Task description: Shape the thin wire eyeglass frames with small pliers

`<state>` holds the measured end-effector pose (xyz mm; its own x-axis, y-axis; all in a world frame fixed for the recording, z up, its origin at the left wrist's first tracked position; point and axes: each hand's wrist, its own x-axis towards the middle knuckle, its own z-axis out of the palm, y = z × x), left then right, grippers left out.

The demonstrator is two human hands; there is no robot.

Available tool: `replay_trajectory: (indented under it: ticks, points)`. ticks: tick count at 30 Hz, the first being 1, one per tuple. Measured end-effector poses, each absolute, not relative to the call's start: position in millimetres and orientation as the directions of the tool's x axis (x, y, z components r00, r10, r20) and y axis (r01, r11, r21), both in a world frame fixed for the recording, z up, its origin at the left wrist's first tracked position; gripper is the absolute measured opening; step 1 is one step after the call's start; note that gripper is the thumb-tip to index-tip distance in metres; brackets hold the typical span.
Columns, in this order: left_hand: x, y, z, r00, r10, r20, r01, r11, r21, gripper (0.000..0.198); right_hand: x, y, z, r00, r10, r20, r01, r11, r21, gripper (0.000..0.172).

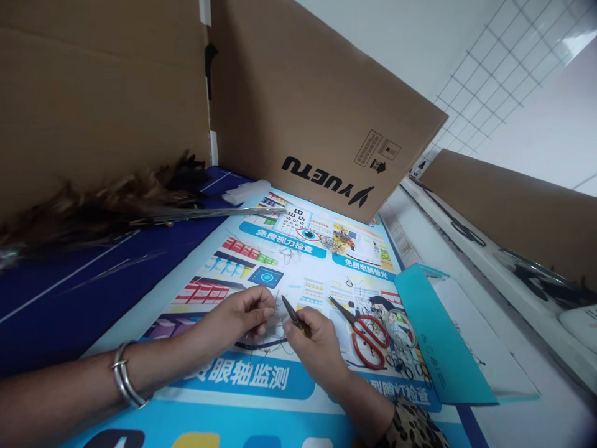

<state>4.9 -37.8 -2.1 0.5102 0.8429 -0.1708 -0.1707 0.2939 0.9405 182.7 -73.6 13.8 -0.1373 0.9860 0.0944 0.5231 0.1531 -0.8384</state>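
My left hand [254, 313] is closed in a pinch over the printed sheet, with a bit of thin wire [278, 306] showing at its fingertips. Close beside it, my right hand [317, 345] grips a pair of dark pliers [290, 311], their pointed nose angled up toward the left fingers. The pliers' handles are mostly hidden in the palm. Below the hands lies a dark curved strip [268, 344] among loose thin wires. Right of my right hand rest red-handled scissors [368, 339], partly over a pile of small rings and wire pieces [410, 361].
A turquoise folder [433, 348] stands at the right. Brown feathers on long wire stems [214, 213] lie across the blue cloth at left. Cardboard panels [317, 93] rise behind. A clear plastic case [246, 192] sits near their base. The printed sheet [336, 410] covers the table.
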Motion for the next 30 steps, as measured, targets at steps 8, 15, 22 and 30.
replay_trajectory:
  ticks: [8, 15, 22, 30]
  points:
    - [5.7, -38.9, -0.8, 0.536, 0.825, -0.177, -0.166, 0.308, 0.937, 0.024, 179.9, -67.6, 17.3, -0.171, 0.982, 0.075, 0.488, 0.15, -0.86, 0.019]
    - [3.6, -39.7, 2.1, 0.53, 0.825, -0.194, -0.128, 0.304, 0.944, 0.022, 183.7, -69.5, 12.7, -0.173, 0.978, 0.119, 0.484, 0.19, -0.854, 0.02]
    - [4.1, -38.1, 1.0, 0.555, 0.814, -0.168, -0.18, 0.315, 0.932, 0.023, 181.9, -72.7, 15.5, -0.178, 0.975, 0.13, 0.472, 0.2, -0.859, 0.017]
    - [1.9, -38.6, 1.0, 0.584, 0.797, -0.153, -0.193, 0.319, 0.928, 0.02, 180.9, -72.5, 15.5, -0.195, 0.975, 0.103, 0.457, 0.184, -0.87, 0.012]
